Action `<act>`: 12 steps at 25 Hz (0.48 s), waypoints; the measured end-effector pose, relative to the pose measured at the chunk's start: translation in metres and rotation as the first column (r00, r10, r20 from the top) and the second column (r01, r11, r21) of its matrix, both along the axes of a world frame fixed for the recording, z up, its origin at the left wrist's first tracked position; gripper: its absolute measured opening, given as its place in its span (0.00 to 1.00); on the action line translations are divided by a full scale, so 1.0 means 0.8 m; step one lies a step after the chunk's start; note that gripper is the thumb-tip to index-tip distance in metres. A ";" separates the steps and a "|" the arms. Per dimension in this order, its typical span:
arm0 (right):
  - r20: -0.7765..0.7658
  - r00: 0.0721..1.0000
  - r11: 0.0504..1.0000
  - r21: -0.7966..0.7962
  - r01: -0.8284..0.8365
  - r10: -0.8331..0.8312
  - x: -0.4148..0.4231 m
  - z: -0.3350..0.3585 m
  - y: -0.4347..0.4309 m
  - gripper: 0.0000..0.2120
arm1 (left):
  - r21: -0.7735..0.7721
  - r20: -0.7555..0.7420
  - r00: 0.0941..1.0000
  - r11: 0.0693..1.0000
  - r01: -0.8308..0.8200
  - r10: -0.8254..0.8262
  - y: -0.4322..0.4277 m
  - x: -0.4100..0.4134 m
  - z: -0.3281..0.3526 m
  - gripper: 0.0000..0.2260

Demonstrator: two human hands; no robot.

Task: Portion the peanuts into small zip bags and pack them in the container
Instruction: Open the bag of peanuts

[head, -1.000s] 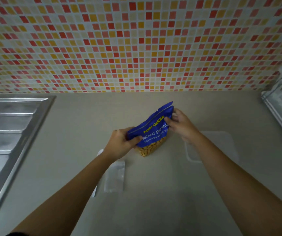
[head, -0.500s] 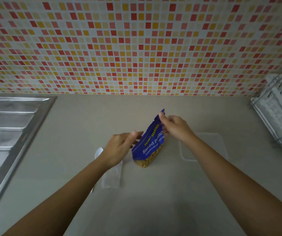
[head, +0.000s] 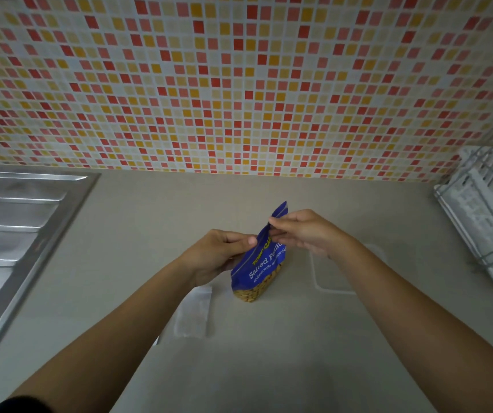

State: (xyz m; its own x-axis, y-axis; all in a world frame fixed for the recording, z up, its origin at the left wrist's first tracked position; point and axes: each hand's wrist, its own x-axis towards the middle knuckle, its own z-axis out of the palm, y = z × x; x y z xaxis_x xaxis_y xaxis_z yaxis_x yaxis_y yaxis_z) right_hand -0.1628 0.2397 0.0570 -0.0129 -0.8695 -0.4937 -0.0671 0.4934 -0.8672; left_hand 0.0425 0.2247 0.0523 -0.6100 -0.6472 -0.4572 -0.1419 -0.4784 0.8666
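Note:
A blue bag of salted peanuts [head: 261, 265] stands upright on the beige counter [head: 269, 353], nuts showing through its clear bottom. My left hand [head: 218, 254] pinches its left top edge with the thumb in front. My right hand [head: 307, 234] pinches the right part of the top edge, just below the raised corner. Small clear zip bags [head: 194, 314] lie flat on the counter below my left forearm. A clear shallow container [head: 340, 272] sits on the counter to the right, partly hidden by my right arm.
A steel sink drainboard [head: 18, 234] fills the left side. A white dish rack [head: 486, 216] stands at the right edge. A mosaic tiled wall [head: 239, 84] backs the counter.
The bag has turned more edge-on to me. My left hand let go half a second ago and now pinches the top edge again. The view has shifted slightly left.

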 end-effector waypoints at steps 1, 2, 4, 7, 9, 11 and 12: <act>-0.004 1.000 1.000 -0.021 -0.018 0.018 -0.001 0.000 0.000 0.09 | 0.013 -0.011 1.000 1.000 -0.003 0.003 0.000 0.000 0.000 0.13; -0.017 0.999 0.999 -0.039 -0.035 0.034 -0.001 0.001 0.000 0.08 | 0.028 -0.022 1.000 1.000 -0.008 0.009 -0.001 0.000 0.000 0.13; -0.042 0.998 0.997 -0.053 -0.051 0.049 -0.002 0.001 -0.002 0.08 | 0.052 -0.040 0.999 0.999 -0.011 0.013 -0.004 0.002 -0.003 0.13; -0.071 0.997 0.998 -0.054 -0.043 0.039 -0.001 -0.002 -0.004 0.06 | 0.076 -0.038 0.999 0.997 -0.010 0.013 -0.004 0.000 -0.004 0.13; -0.082 0.997 0.998 -0.068 -0.020 0.015 -0.001 -0.005 -0.005 0.05 | 0.076 -0.023 0.999 0.997 -0.032 0.034 -0.003 -0.004 -0.001 0.11; -0.031 0.999 0.995 -0.095 0.017 -0.020 0.000 -0.010 -0.002 0.04 | 0.070 0.000 0.998 0.996 -0.060 0.060 -0.006 -0.010 0.005 0.09; 0.016 0.999 0.993 -0.113 0.038 -0.036 0.002 -0.013 0.001 0.04 | 0.059 0.018 0.998 0.996 -0.067 0.066 -0.009 -0.013 0.007 0.10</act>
State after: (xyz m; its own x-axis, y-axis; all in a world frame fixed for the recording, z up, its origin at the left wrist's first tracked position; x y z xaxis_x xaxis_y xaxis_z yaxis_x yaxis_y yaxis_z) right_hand -0.1614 0.2405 0.0464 -0.0399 -0.9191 -0.3921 -0.0380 0.3935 -0.9185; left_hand 0.0324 0.2176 0.0576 -0.5591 -0.6573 -0.5054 -0.1219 -0.5378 0.8342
